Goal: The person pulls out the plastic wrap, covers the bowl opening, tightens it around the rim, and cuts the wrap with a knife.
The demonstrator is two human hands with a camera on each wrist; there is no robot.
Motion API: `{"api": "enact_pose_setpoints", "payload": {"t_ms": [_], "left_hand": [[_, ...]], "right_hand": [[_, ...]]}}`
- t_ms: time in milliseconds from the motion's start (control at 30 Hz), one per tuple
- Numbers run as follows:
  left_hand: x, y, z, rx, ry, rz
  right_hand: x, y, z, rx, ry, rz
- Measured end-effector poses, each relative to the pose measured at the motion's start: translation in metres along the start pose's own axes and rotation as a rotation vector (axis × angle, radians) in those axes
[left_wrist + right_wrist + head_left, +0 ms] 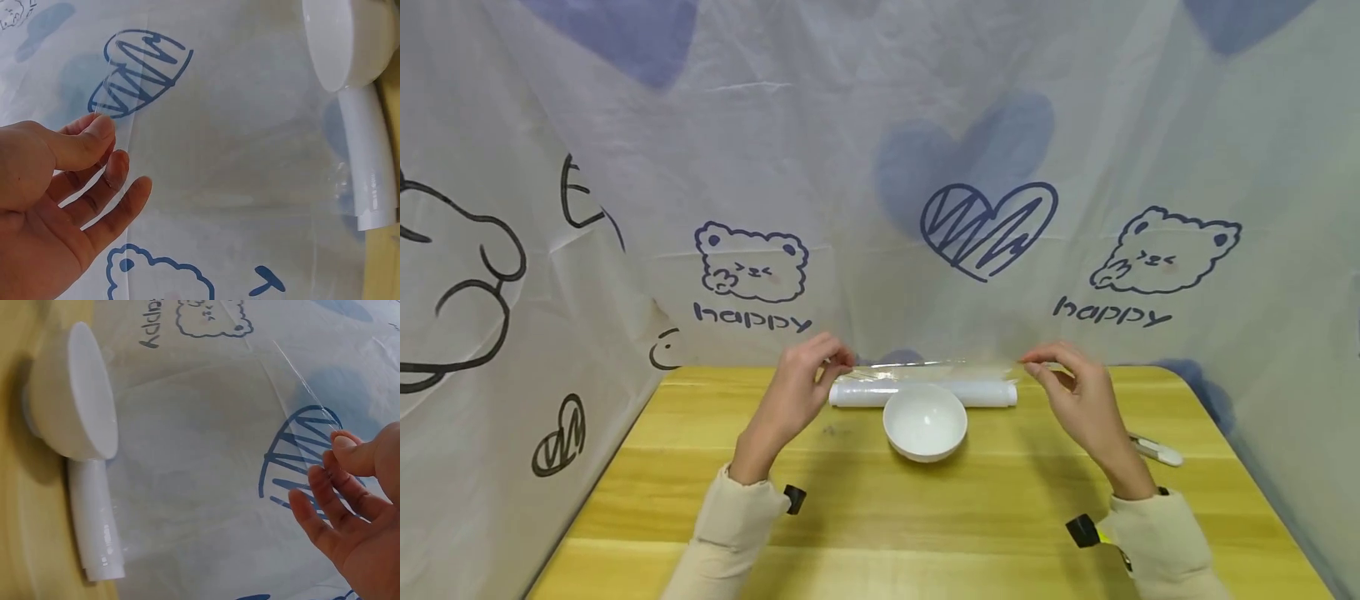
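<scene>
A sheet of clear plastic wrap (pixel 932 369) stretches between the two hands, above a white roll of wrap (pixel 992 394). The left hand (pixel 801 379) pinches one corner between thumb and index finger; in the left wrist view its other fingers (pixel 119 212) are spread loosely. At the opposite corner the right hand (pixel 1078 400) pinches the wrap the same way, its remaining fingers (pixel 312 519) held apart. In front of the roll stands a white bowl (pixel 925 423), upright between the hands and covering part of the roll.
A white utility knife (pixel 1157 451) lies on the wooden table (pixel 880 533), beside the right forearm. Behind the table hangs a pale cloth (pixel 865 167) printed with hearts and bears. A dark wrist camera (pixel 1082 531) sits at the right sleeve.
</scene>
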State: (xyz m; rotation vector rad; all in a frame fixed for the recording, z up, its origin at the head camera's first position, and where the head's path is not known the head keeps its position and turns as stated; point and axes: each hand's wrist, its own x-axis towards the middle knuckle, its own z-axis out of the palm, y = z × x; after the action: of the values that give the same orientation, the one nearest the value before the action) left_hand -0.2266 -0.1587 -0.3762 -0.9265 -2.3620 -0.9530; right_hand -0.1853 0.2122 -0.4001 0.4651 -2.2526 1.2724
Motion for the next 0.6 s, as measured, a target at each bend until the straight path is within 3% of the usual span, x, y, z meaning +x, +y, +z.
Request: {"api": "enact_pose_setpoints", "payload": {"t_ms": [267, 600], "left_hand": [[-0.037, 0.008, 0.008, 0.0, 0.051, 0.055], [-0.071, 0.013, 0.021, 0.026, 0.043, 0.096]], "right_hand": [[-0.035, -0.001, -0.003, -0.032, -0.018, -0.156], [-0.073, 0.004, 0.002, -0.105, -0.063, -0.192]]}}
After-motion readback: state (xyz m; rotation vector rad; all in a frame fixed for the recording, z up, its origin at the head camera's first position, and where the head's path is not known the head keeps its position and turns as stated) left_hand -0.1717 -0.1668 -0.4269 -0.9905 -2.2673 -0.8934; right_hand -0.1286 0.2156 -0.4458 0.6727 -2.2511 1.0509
